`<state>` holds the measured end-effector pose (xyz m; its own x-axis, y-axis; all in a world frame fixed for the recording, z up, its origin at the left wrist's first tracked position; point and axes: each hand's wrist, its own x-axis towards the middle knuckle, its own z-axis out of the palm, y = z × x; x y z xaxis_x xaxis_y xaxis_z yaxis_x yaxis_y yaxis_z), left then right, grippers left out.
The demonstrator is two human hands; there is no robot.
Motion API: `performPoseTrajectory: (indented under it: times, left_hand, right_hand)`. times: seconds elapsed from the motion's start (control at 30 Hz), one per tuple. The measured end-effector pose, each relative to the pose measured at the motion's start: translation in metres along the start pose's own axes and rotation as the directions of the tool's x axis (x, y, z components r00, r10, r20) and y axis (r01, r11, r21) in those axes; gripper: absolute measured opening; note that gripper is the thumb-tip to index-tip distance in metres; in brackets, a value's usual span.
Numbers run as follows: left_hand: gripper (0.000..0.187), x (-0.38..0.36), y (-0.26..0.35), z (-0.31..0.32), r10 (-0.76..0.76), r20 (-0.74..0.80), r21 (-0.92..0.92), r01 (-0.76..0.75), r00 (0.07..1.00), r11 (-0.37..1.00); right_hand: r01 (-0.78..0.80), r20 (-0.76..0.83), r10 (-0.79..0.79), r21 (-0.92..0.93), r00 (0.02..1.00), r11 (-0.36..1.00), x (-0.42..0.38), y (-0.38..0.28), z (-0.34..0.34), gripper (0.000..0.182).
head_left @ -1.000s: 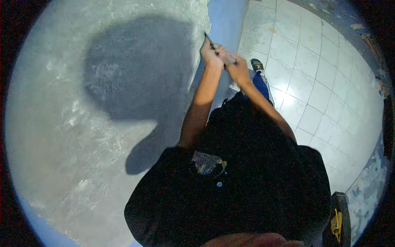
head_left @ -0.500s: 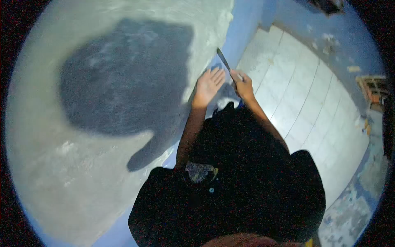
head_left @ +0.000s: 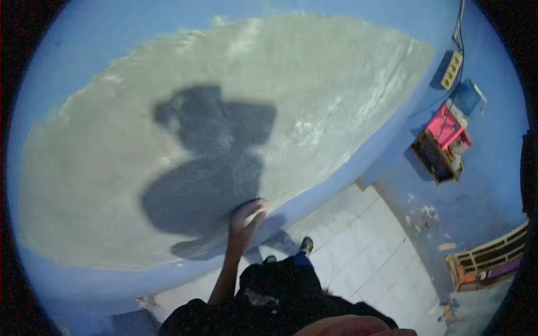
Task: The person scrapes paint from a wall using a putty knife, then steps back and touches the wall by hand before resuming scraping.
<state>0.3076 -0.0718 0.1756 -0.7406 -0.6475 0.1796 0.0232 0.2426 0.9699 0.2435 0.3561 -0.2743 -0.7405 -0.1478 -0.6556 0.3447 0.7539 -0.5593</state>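
One hand shows in our view: our left hand (head_left: 245, 220), fingers spread and flat, palm pressed against the grey plastered wall patch (head_left: 235, 101) near its lower edge, at about six o'clock of the patch. Our right hand is out of sight, so we cannot tell its state. Our shadow (head_left: 207, 168) falls on the plaster just at eleven o'clock of the hand. At three o'clock, well apart, a pink shelf (head_left: 443, 140) hangs on the blue wall (head_left: 493, 168).
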Motion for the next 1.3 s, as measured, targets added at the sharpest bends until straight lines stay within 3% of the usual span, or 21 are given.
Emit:
performPoseTrajectory:
  times: [0.07,0.13,0.23,0.3,0.37,0.4,0.43,0.5,0.53,0.57,0.6,0.7,0.83,0.87,0.9,0.93,0.97,1.0,1.07,1.13,1.3]
  left_hand:
    - [0.037,-0.028,0.05,-0.029,0.103,-0.238,-0.232,-0.16,0.966,0.959]
    - [0.04,-0.037,0.055,-0.058,0.431,-0.416,0.434,-0.242,0.8,0.868]
    - [0.042,-0.021,0.114,-0.086,0.757,-0.579,0.611,-0.454,0.303,0.649]
    - [0.053,-0.007,0.13,-0.115,0.878,-0.464,0.815,-0.33,0.121,0.476]
    - [0.061,-0.004,0.15,-0.118,0.919,-0.347,0.937,0.016,0.186,0.35]
    - [0.061,-0.002,0.153,-0.117,0.92,-0.337,0.941,0.055,0.199,0.333]
    - [0.061,0.002,0.158,-0.115,0.922,-0.329,0.944,0.093,0.206,0.317]
    - [0.061,0.01,0.173,-0.106,0.922,-0.308,0.949,0.147,0.237,0.279]
    - [0.061,0.012,0.186,-0.101,0.919,-0.296,0.951,0.171,0.259,0.258]
    - [0.061,0.015,0.198,-0.097,0.915,-0.287,0.951,0.198,0.283,0.237]
    - [0.062,0.018,0.207,-0.096,0.931,-0.243,0.962,0.19,0.271,0.196]
    - [0.06,0.039,0.234,-0.089,0.961,-0.167,0.978,0.16,0.219,0.134]
    - [0.058,0.058,0.262,-0.064,0.987,-0.09,0.993,0.092,0.135,0.078]
    - [0.057,0.063,0.268,-0.059,0.988,-0.058,0.997,0.06,0.145,0.05]
    - [0.057,0.066,0.271,-0.058,0.987,-0.012,0.999,0.035,0.162,0.007]
    - [0.057,0.064,0.274,-0.06,0.982,0.036,0.999,0.015,0.185,-0.04]
    - [0.057,0.06,0.279,-0.062,0.968,0.115,0.993,0.006,0.223,-0.119]
    - [0.056,0.054,0.284,-0.062,0.944,0.193,0.98,-0.013,0.268,-0.197]
    - [0.056,0.044,0.289,-0.064,0.87,0.324,0.945,-0.084,0.371,-0.316]
    - [0.055,0.042,0.302,-0.078,0.799,0.421,0.906,-0.153,0.43,-0.395]
    - [0.063,0.05,0.32,-0.086,0.939,0.28,0.957,0.024,0.198,-0.29]
  right_hand:
    - [-0.254,0.037,0.255,0.3,0.966,0.92,-0.023,0.014,0.003,0.021]
    - [-0.338,0.059,0.341,0.365,0.938,0.867,-0.028,0.03,0.006,0.019]
    - [-0.403,0.07,0.41,0.388,0.91,0.829,-0.026,0.069,0.01,0.017]
    - [-0.387,0.048,0.399,0.371,0.916,0.844,-0.006,0.116,0.018,0.015]
    - [-0.259,-0.025,0.273,0.248,0.962,0.934,0.02,0.156,0.019,0.014]
    - [-0.181,-0.057,0.192,0.153,0.98,0.972,0.025,0.158,0.013,0.013]
    - [-0.005,-0.053,-0.002,-0.123,0.999,0.992,0.047,0.148,0.003,0.015]
    - [0.262,-0.038,-0.389,-0.679,0.92,0.685,0.096,0.122,-0.017,0.019]
    - [0.323,-0.11,-0.309,0.136,0.945,0.937,0.08,0.083,-0.045,0.018]
    - [-0.046,-0.144,0.135,0.497,0.98,0.867,0.019,-0.01,-0.067,0.024]
    - [-0.087,-0.052,0.163,0.671,0.985,0.736,0.009,-0.037,-0.083,0.028]
    - [-0.028,-0.072,0.082,0.556,0.994,0.831,-0.023,-0.066,-0.117,0.027]
    - [0.038,-0.048,-0.011,0.611,0.999,0.791,-0.048,0.016,-0.133,0.025]
    - [0.28,-0.113,-0.258,0.29,0.96,0.915,-0.055,0.054,-0.141,0.026]
    - [-0.111,0.033,0.116,0.62,0.993,0.776,-0.048,0.097,-0.133,0.025]
    - [0.068,0.047,-0.08,0.22,0.996,0.973,-0.058,0.135,-0.135,0.02]
    - [-0.014,0.073,-0.028,0.523,0.997,0.852,-0.077,0.17,-0.135,0.025]
    - [-0.091,0.098,0.025,0.767,0.995,0.635,-0.097,0.202,-0.135,0.032]
    - [-0.269,0.137,0.245,0.692,0.96,0.669,-0.13,0.233,-0.14,0.032]
    - [-0.356,0.151,0.34,0.626,0.928,0.694,-0.14,0.246,-0.134,0.032]
    - [-0.369,0.153,0.347,0.578,0.925,0.728,-0.139,0.245,-0.119,0.033]
